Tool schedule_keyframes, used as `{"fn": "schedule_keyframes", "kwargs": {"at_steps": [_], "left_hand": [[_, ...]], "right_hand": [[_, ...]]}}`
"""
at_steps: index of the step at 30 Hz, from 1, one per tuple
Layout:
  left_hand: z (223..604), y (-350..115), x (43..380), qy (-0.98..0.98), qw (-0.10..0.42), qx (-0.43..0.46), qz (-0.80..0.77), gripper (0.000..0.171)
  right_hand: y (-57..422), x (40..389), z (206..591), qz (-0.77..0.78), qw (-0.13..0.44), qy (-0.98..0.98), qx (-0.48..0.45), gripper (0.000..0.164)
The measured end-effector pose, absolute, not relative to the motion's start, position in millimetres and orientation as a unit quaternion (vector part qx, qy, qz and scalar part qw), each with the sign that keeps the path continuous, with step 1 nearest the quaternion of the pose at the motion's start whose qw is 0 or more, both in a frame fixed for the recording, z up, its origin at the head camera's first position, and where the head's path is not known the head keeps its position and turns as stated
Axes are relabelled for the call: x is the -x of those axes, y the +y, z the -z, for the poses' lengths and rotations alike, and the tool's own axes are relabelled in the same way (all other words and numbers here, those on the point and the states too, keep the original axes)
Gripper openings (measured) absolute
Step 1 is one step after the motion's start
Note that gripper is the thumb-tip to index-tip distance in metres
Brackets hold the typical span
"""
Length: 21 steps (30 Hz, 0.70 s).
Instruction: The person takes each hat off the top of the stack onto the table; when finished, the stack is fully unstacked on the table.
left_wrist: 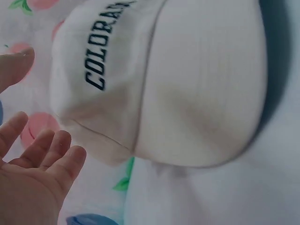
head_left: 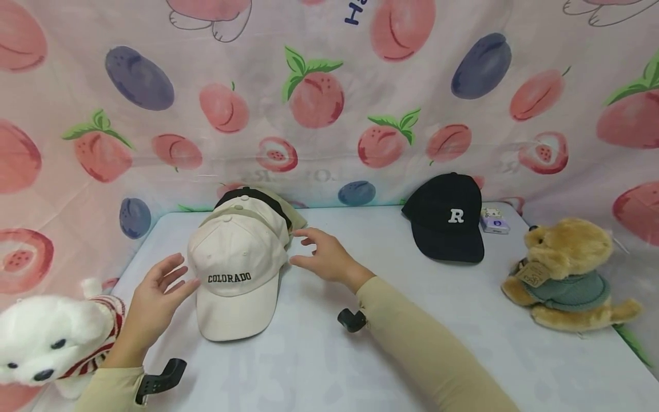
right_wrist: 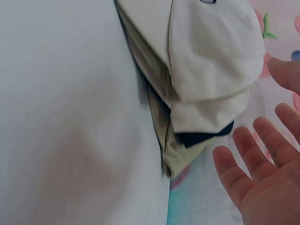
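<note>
As the left hand and right hand hover empty, fingers spread, the cream fabric COLORADO cap sits between them! It fronts nested beige and black caps near the white table's far-left corner.

A left sleeve and a right sleeve are worn, both plain tan and smooth, with the right one faintly creased. On the left, a black mount is bent like an elbow and dotted near its base; on the right, a black bracket is attached, likewise curved.
</note>
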<state>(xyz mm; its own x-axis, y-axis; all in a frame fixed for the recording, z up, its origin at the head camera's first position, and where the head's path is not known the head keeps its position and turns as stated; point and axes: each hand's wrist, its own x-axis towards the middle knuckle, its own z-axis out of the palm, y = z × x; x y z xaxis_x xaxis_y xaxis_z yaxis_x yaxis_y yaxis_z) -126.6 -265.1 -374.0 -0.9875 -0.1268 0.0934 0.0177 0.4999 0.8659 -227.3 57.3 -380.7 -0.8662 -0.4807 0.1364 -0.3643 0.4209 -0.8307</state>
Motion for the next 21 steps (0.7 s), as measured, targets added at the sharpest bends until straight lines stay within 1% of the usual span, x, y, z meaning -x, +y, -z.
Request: {"fn": "schedule_keyframes", "kwargs": {"at_steps": [5,13,16,21], "left_hand": [[388.4,-272.7,130.2,-0.862,0.056,-0.042,0.501,0.076],[406.3,-282.1,134.8,-0.866,-0.022,-0.062,0.495,0.088],[410.7,-283.8,136.0,-0.859,-0.033,-0.062,0.506,0.089],[415.8,-284.0,137.3,-0.854,-0.035,-0.059,0.515,0.084]], "right_hand": [[40.7,225.3,379.4,0.484,0.072,0.832,0.262,0.055],[23.2,222.4,377.7,0.492,0.099,0.823,0.266,0.057],[18.8,221.4,376.6,0.492,0.101,0.823,0.265,0.057],[13.8,219.5,376.1,0.496,0.109,0.821,0.26,0.056]]}}
